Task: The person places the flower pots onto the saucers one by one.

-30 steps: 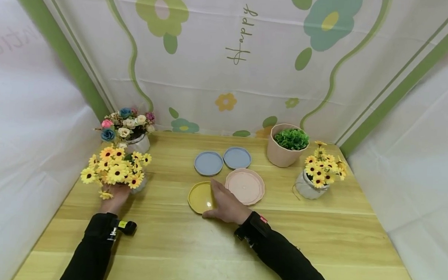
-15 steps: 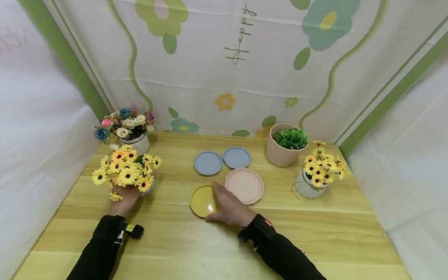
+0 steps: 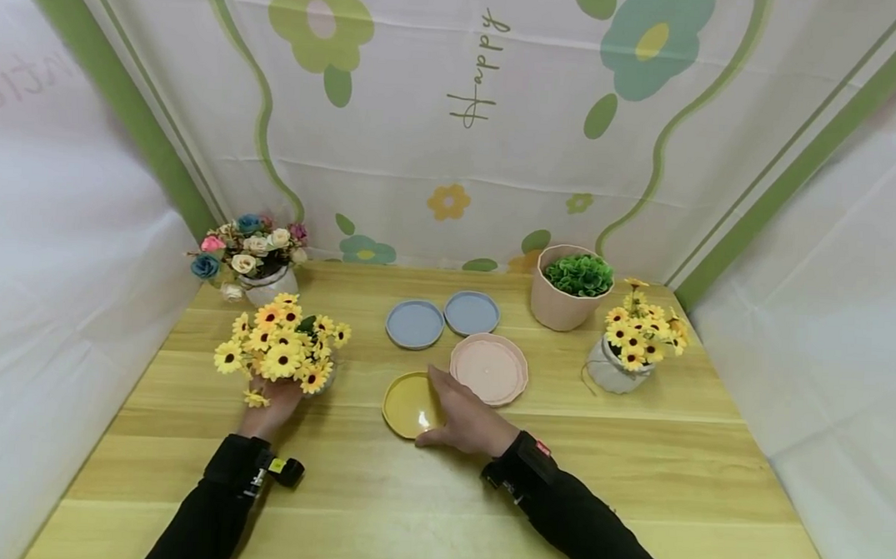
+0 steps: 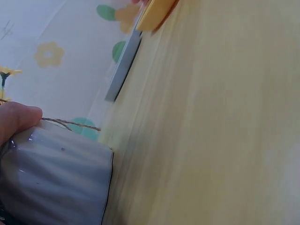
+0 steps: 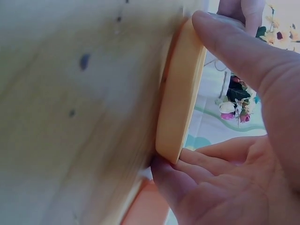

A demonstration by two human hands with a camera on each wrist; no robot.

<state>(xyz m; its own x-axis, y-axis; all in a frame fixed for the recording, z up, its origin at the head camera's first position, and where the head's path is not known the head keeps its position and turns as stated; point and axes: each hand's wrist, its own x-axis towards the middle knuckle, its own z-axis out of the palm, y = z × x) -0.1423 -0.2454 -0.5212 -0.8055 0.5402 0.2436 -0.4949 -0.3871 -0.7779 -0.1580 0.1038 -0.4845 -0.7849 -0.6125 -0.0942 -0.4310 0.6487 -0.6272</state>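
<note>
My left hand [image 3: 275, 407] grips a small white pot [image 4: 61, 171] with yellow sunflower-like flowers [image 3: 283, 351] in it. A twine string hangs at the pot's rim in the left wrist view, with my thumb lying near it. The pot is close above or on the table; I cannot tell which. Right of it, my right hand [image 3: 474, 418] holds a yellow saucer [image 3: 410, 406] by its rim, thumb on the near edge and fingers on the far side. In the right wrist view the yellow saucer [image 5: 180, 96] stands on edge in the picture, beside the wooden tabletop.
Two blue saucers [image 3: 414, 325] and a pink saucer [image 3: 489, 370] lie behind the yellow one. At back left stands a pot of mixed roses [image 3: 257, 254]. A pink pot with green leaves [image 3: 567, 297] and another potted yellow flower [image 3: 624, 366] stand at right. Cloth walls enclose the table.
My left hand has moved right with the flower pot, toward the yellow saucer. The yellow saucer has slid slightly right and nearer to me with my right hand.
</note>
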